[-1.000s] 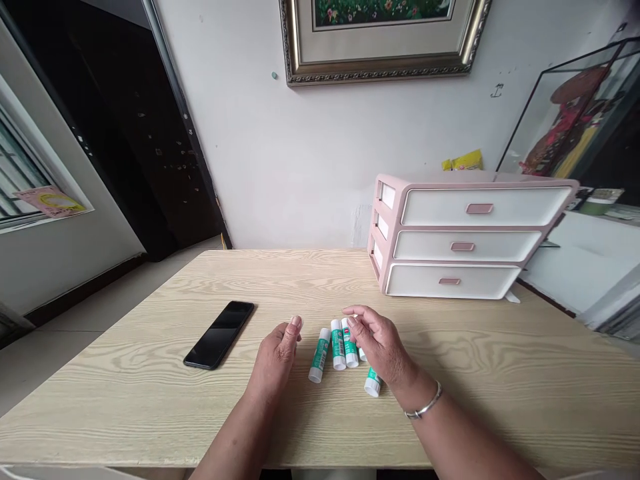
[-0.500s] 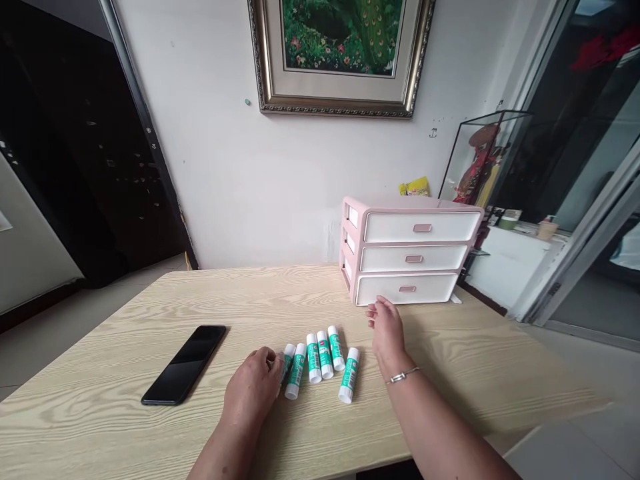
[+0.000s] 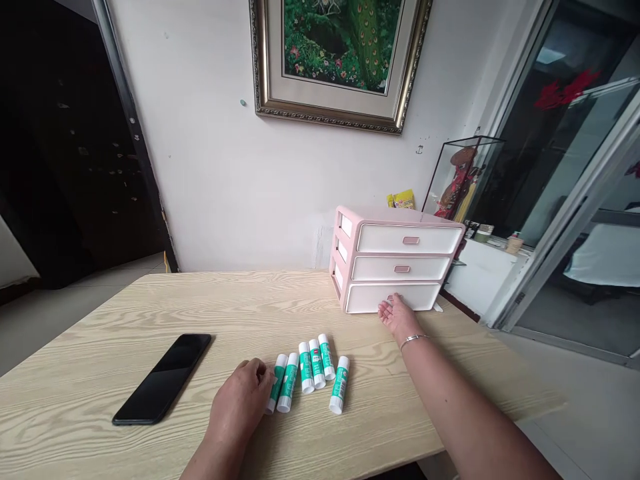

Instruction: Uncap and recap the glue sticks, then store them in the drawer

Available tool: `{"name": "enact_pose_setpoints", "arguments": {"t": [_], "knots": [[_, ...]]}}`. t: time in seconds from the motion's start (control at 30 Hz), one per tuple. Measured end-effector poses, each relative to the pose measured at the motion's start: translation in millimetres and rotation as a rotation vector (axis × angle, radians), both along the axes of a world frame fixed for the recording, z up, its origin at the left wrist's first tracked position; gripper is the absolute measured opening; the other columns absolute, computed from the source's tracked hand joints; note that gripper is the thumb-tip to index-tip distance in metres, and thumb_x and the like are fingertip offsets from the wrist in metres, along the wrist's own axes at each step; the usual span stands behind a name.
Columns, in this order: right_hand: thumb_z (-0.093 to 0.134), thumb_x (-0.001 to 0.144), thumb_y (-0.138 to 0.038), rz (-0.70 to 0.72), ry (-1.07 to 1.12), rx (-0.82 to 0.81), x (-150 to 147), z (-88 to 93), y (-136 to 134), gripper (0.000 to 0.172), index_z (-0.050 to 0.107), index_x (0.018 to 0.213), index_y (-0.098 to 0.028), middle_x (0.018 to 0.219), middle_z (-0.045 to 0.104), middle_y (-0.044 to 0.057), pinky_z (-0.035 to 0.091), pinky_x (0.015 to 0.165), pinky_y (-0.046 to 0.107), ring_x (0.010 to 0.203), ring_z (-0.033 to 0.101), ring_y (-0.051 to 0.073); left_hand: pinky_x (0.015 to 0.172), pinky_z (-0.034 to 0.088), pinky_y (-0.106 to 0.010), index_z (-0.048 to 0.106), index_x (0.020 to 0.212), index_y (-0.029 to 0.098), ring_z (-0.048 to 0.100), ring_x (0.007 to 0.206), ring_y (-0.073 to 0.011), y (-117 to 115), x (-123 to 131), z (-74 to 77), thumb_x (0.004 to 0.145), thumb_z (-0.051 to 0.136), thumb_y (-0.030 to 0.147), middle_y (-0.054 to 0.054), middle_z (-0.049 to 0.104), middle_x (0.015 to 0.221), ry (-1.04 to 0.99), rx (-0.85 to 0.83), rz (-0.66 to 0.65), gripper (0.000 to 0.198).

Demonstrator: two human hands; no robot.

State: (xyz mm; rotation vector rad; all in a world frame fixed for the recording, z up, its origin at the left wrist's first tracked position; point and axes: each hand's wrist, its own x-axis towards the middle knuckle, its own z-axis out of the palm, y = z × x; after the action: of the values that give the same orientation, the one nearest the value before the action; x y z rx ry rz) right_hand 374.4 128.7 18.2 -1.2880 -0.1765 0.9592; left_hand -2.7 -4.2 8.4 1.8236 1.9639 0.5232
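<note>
Several green-and-white glue sticks (image 3: 317, 363) lie side by side on the wooden table, with one glue stick (image 3: 339, 385) a little apart on the right. My left hand (image 3: 243, 393) has its fingers curled against the leftmost glue stick (image 3: 277, 385), hiding part of its left side. My right hand (image 3: 399, 318) is at the bottom drawer (image 3: 364, 299) of a pink and white drawer box (image 3: 345, 230). Its fingers are apart, and the upper fingertips reach the pink handle, mostly covering it. All three drawers are closed.
A black phone (image 3: 163, 380) lies on the left of the table (image 3: 215, 300). Behind the drawer box are a yellow packet (image 3: 401, 199) and a glass case (image 3: 457, 180) with a figurine. A framed picture (image 3: 330, 120) hangs on the wall.
My right hand has moved from in front of the bottom drawer onto its handle. My left hand stays by the leftmost glue stick. The view has turned slightly right and tilted.
</note>
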Motion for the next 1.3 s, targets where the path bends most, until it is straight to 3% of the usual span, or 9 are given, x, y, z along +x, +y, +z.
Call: {"name": "enact_pose_setpoints", "arguments": {"t": [0.17,0.3,0.43,0.6,0.83,1.0,1.13,1.23,1.3], "knots": [[0.061,0.096,-0.036,0.003,0.019,0.001,4,3.7,10,0.035,0.059,0.125,-0.017,0.124,0.062,0.009,0.056,0.086,0.042,0.102,0.064,0.022,0.065,0.034,-0.03,0.061,0.08,0.025,0.063,0.083,-0.0224,3,-1,-2.5,0.095,0.035,0.048,-0.005,0.069,0.093,-0.004,0.004,-0.024,0.038],[0.061,0.096,-0.036,-0.005,0.024,-0.004,7,1.7,10,0.037,0.058,0.127,-0.017,0.127,0.06,0.01,0.055,0.089,0.044,0.107,0.063,0.023,0.065,0.034,-0.03,0.06,0.079,0.025,0.062,0.082,-0.022,5,-2,-1.9,0.096,0.033,0.048,-0.005,0.068,0.092,0.012,-0.015,-0.045,0.04],[0.061,0.096,-0.034,-0.005,0.009,-0.014,8,-5.1,-6,0.028,0.062,0.115,-0.014,0.108,0.066,0.007,0.058,0.074,0.033,0.088,0.066,0.017,0.066,0.035,-0.03,0.06,0.079,0.024,0.062,0.083,-0.0211,4,-2,-0.4,0.096,0.033,0.045,-0.006,0.067,0.093,0.025,-0.026,-0.052,0.038],[0.062,0.087,-0.03,0.001,-0.027,-0.034,14,-12.6,-43,0.015,0.059,0.083,-0.016,0.066,0.061,0.0,0.046,0.045,0.018,0.056,0.061,0.011,0.068,0.037,-0.031,0.061,0.081,0.024,0.063,0.085,-0.0212,3,-2,0.1,0.096,0.034,0.042,-0.007,0.068,0.096,0.031,-0.025,-0.068,0.036],[0.063,0.086,-0.032,0.026,-0.067,-0.074,22,-11.0,-91,0.017,0.054,0.079,-0.019,0.066,0.06,-0.001,0.041,0.043,0.019,0.053,0.059,0.011,0.069,0.038,-0.031,0.065,0.083,0.024,0.064,0.084,-0.0215,9,-3,-12.2,0.097,0.034,0.046,-0.007,0.069,0.096,0.046,0.006,-0.079,0.04],[0.072,0.08,-0.034,0.181,-0.147,-0.113,-33,-9.5,-133,0.021,0.058,0.086,-0.02,0.063,0.06,0.0,0.034,0.04,0.021,0.048,0.055,0.013,0.065,0.036,-0.03,0.064,0.083,0.025,0.063,0.082,-0.0213,4,-1,-6.9,0.096,0.035,0.051,-0.005,0.069,0.094,0.018,0.006,-0.046,0.041],[0.072,0.078,-0.044,0.59,-0.769,-0.15,-96,-1.8,-167,0.041,0.061,0.111,-0.024,0.064,0.061,-0.002,0.039,0.05,0.026,0.055,0.058,0.018,0.066,0.035,-0.03,0.064,0.083,0.025,0.063,0.084,-0.0218,0,1,-2.9,0.095,0.036,0.049,-0.006,0.069,0.096,0.015,0.006,-0.043,0.038],[0.068,0.081,-0.047,0.716,-1.278,-0.117,-127,2.2,-175,0.06,0.053,0.134,-0.022,0.093,0.071,0.008,0.046,0.073,0.033,0.088,0.066,0.027,0.065,0.035,-0.03,0.063,0.082,0.025,0.063,0.084,-0.0216,1,0,-7.3,0.096,0.036,0.05,-0.006,0.069,0.095,0.025,0.019,-0.054,0.039],[0.064,0.084,-0.044,0.791,-1.466,-0.157,-135,-1.2,-170,0.065,0.047,0.142,-0.022,0.114,0.068,0.013,0.045,0.082,0.035,0.103,0.065,0.03,0.065,0.034,-0.03,0.062,0.081,0.025,0.063,0.083,-0.0214,2,0,-10.0,0.096,0.036,0.05,-0.006,0.068,0.094,0.031,0.025,-0.063,0.039]]}}
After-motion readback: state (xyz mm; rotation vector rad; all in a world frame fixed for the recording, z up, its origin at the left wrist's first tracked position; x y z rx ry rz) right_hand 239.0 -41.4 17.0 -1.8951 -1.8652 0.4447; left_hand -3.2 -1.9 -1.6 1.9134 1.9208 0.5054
